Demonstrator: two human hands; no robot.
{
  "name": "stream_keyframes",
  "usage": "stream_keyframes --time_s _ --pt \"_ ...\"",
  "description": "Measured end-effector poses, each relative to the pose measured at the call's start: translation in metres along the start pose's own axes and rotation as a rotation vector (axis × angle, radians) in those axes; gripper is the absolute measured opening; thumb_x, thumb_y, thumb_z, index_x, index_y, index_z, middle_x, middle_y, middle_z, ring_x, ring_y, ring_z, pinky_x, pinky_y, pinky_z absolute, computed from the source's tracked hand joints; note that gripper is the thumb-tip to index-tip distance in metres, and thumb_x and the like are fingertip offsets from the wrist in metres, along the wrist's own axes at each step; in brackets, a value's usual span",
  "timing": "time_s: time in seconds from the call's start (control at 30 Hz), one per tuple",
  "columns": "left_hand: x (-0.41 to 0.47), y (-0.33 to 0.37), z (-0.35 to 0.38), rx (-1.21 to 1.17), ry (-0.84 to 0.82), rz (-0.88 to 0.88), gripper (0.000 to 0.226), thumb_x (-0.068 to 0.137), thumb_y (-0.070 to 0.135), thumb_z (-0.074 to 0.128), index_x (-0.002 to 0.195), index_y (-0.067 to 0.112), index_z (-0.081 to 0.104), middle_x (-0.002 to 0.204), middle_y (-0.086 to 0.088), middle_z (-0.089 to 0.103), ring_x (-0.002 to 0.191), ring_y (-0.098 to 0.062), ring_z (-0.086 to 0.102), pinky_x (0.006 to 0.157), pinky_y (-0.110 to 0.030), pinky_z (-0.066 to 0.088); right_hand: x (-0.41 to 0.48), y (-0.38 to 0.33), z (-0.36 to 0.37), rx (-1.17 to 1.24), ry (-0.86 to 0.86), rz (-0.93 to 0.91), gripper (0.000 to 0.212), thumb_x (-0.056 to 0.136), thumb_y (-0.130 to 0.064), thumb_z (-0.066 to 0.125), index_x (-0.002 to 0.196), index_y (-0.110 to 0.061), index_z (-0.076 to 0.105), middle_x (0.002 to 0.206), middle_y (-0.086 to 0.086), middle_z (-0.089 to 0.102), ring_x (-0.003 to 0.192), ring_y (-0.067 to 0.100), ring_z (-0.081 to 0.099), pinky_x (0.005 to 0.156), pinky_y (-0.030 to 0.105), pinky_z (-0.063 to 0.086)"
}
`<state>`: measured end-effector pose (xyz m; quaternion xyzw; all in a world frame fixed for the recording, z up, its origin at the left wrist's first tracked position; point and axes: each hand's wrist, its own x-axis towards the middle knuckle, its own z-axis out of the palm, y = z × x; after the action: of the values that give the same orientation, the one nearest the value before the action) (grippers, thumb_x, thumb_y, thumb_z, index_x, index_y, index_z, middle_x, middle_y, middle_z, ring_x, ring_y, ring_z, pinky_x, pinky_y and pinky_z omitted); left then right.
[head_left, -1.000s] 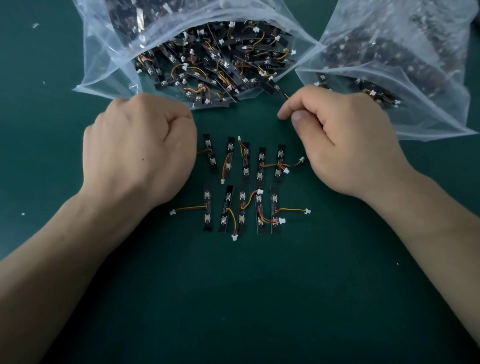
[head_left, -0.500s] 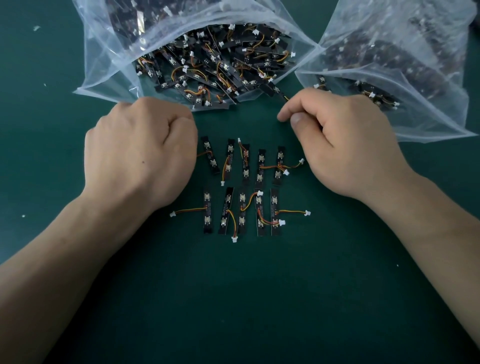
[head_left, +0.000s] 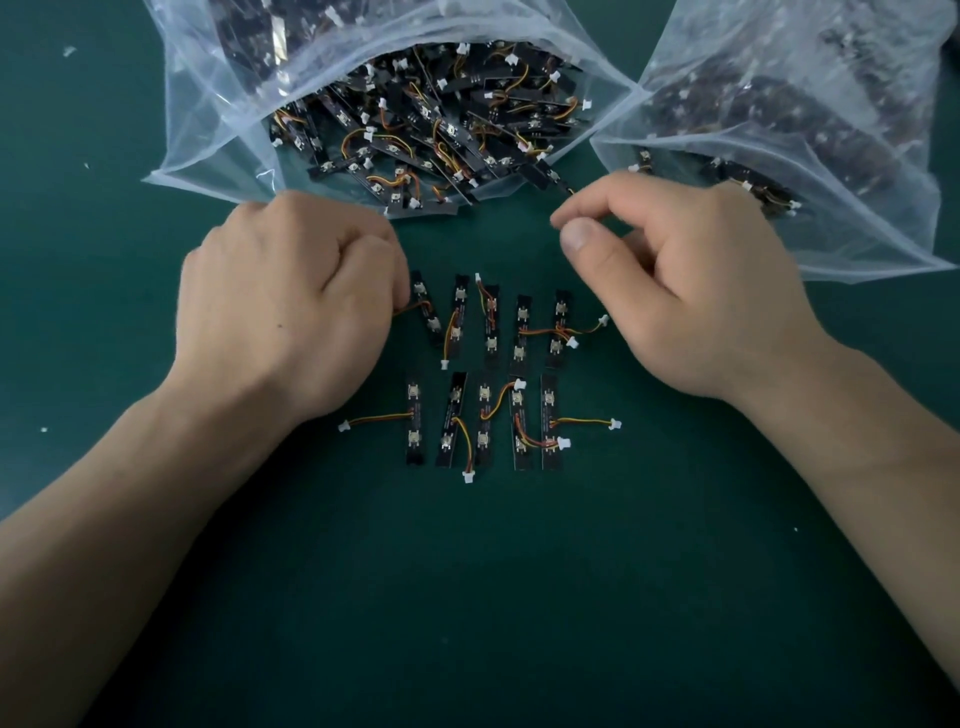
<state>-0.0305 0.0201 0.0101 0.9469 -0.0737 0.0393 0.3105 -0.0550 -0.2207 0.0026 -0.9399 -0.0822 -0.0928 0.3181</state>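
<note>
Currently ten strips (head_left: 521, 332) lie in two rows of five at the centre of the desk (head_left: 519, 597). Left hand (head_left: 291, 301), at 9 o'clock of the rows, is fisted; the wire (head_left: 415, 306) of the nearest upper strip runs under its fingers, grip cannot be told. Right hand (head_left: 691, 291), at 2 o'clock, is curled, thumb and forefinger tips together, nothing seen between them. Open bag (head_left: 208, 130) of strips at 12 o'clock, second bag (head_left: 831, 156) at 1 o'clock

dark green mat (head_left: 493, 597), dim even light

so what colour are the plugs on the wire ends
The plugs are white, best in head view.
</note>
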Motion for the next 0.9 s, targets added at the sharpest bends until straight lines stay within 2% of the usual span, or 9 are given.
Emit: stream_keyframes --time_s 0.07,0.13,0.2,0.27,0.4,0.57,0.67,0.77,0.9 --pt "0.0 0.0 -0.001 -0.1 -0.098 0.075 0.03 0.076 0.026 0.044 0.072 0.032 0.073 0.056 0.006 0.058 0.057 -0.014 0.052 0.06 -0.033 0.039 -0.002 -0.004 -0.001 -0.01 -0.039 -0.034 0.033 0.103 -0.047 0.049 0.112 -0.025 0.072 0.048 -0.005 0.056 0.05 0.017 0.056 0.053 0.026 0.038" --pt "-0.001 0.001 -0.002 -0.146 -0.195 0.157 0.032 0.078 0.021 0.046 0.076 0.035 0.075 0.055 0.005 0.058 0.054 -0.015 0.051 0.058 -0.031 0.038 -0.002 -0.008 -0.001 -0.016 -0.068 -0.06 0.045 0.103 -0.055 0.044 0.121 -0.023 0.07 0.048 -0.007 0.056 0.05 0.012 0.057 0.054 0.027 0.038" --pt "-0.001 0.001 -0.003 -0.156 -0.263 0.219 0.037 0.079 0.019 0.046 0.082 0.038 0.078 0.058 0.004 0.061 0.058 -0.016 0.054 0.06 -0.033 0.044 -0.003 -0.011 -0.001 -0.041 -0.091 -0.08 0.054 0.101 -0.063 0.042 0.129 -0.022 0.065 0.047 -0.011 0.051 0.047 0.006 0.053 0.056 0.026 0.032" --pt "0.0 0.0 -0.004 -0.158 -0.307 0.27 0.042 0.08 0.018 0.046 0.09 0.042 0.08 0.063 0.011 0.063 0.062 -0.014 0.057 0.063 -0.033 0.044 -0.004 -0.015 0.001 -0.114 -0.126 -0.097 0.064 0.096 -0.072 0.04 0.134 -0.025 0.06 0.051 -0.01 0.053 0.049 0.003 0.049 0.057 0.029 0.037" --pt "0.003 -0.002 -0.004 -0.15 -0.401 0.386 0.051 0.084 0.013 0.046 0.11 0.041 0.081 0.076 0.02 0.065 0.076 -0.015 0.063 0.073 -0.04 0.051 -0.008 -0.021 0.007 -0.26 -0.143 -0.089 0.073 0.087 -0.084 0.04 0.134 -0.031 0.057 0.061 -0.012 0.051 0.061 0.009 0.05 0.059 0.034 0.043" --pt "0.001 -0.006 0.001 -0.136 -0.336 0.386 0.054 0.085 0.014 0.044 0.129 0.036 0.068 0.079 0.011 0.068 0.073 -0.013 0.063 0.072 -0.038 0.052 -0.008 -0.023 0.012 -0.241 -0.094 -0.017 0.058 0.085 -0.079 0.047 0.124 -0.039 0.061 0.06 -0.013 0.047 0.062 0.009 0.051 0.06 0.033 0.044" --pt "-0.001 -0.008 0.001 -0.164 -0.308 0.411 0.047 0.085 0.011 0.047 0.124 0.032 0.064 0.08 0.008 0.067 0.07 -0.016 0.06 0.066 -0.036 0.049 -0.007 -0.02 0.011 -0.201 -0.076 -0.005 0.046 0.088 -0.07 0.054 0.124 -0.041 0.062 0.059 -0.013 0.049 0.06 0.0 0.049 0.058 0.031 0.043" --pt "-0.003 -0.006 0.002 -0.16 -0.28 0.549 0.035 0.088 0.003 0.053 0.114 0.02 0.071 0.084 0.008 0.062 0.074 -0.013 0.057 0.069 -0.038 0.048 -0.008 -0.019 0.011 -0.204 -0.075 -0.025 0.039 0.093 -0.062 0.06 0.125 -0.041 0.06 0.064 -0.017 0.047 0.061 0.003 0.047 0.057 0.031 0.04" --pt "-0.015 0.004 0.007 -0.15 -0.308 0.827 0.025 0.093 0.01 0.057 0.104 0.011 0.079 0.103 0.0 0.063 0.087 -0.028 0.058 0.083 -0.043 0.048 -0.008 -0.019 0.011 -0.182 -0.076 -0.038 0.024 0.095 -0.055 0.062 0.108 -0.035 0.066 0.073 -0.018 0.045 0.074 0.008 0.049 0.059 0.033 0.04"
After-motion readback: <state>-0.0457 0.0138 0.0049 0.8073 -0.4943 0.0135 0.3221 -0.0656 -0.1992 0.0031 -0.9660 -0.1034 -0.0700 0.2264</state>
